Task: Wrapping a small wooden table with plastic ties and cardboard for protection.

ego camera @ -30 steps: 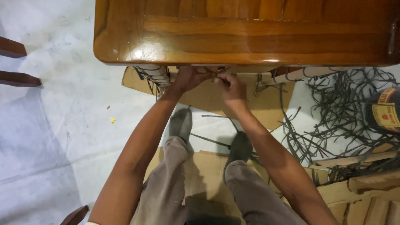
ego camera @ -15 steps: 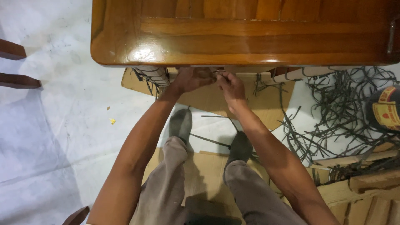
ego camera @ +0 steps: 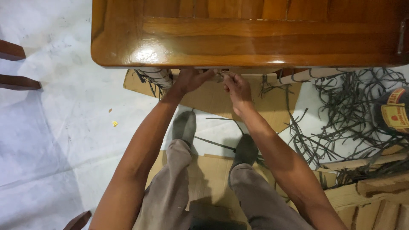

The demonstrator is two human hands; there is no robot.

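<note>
Tying a strip under the shiny brown wooden bench [ego camera: 238,38]

My left hand [ego camera: 191,80] and right hand [ego camera: 237,88] pinch a thin dark strip [ego camera: 221,76] just under its edge; I should pull evenly.

The glossy wooden table [ego camera: 238,34] overhung my hands [ego camera: 215,83], its edge blocking any way upward. To my left stood a table leg wrapped in pale strips [ego camera: 156,76]. A tangle of dark strips [ego camera: 341,115] crowded the floor on my right, beside a dark round container [ego camera: 394,113]. The white floor [ego camera: 55,110] on my left lay open, past the cardboard [ego camera: 213,100].
</note>
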